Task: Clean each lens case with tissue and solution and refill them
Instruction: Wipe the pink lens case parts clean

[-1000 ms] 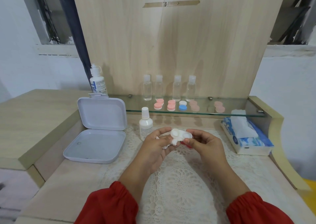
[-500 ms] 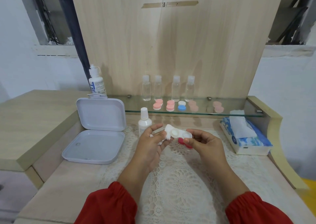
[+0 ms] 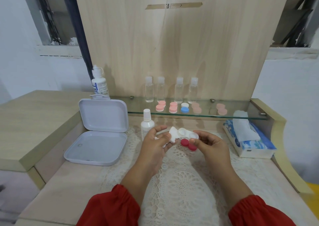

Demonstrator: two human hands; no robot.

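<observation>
Presently, a white translucent two-well lens case (image 3: 187, 134) is held above the cream lace mat (image 3: 179, 182), its right well pinched by the right hand (image 3: 211, 145). A crumpled white tissue (image 3: 172, 135) is gripped in the curled fingers of the left hand (image 3: 155, 143) and touches the case's left end. Two red round caps (image 3: 188, 144) are seen just below the case.

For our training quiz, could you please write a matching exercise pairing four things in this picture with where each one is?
Things:
1. tissue
2. open lens case
3. red caps
4. blue-capped case

Places:
A. on the glass shelf
B. on the lace mat, under the hands
C. pinched in the left hand
D. held by the right hand

Pairs: 1-C, 2-D, 3-B, 4-A
</observation>
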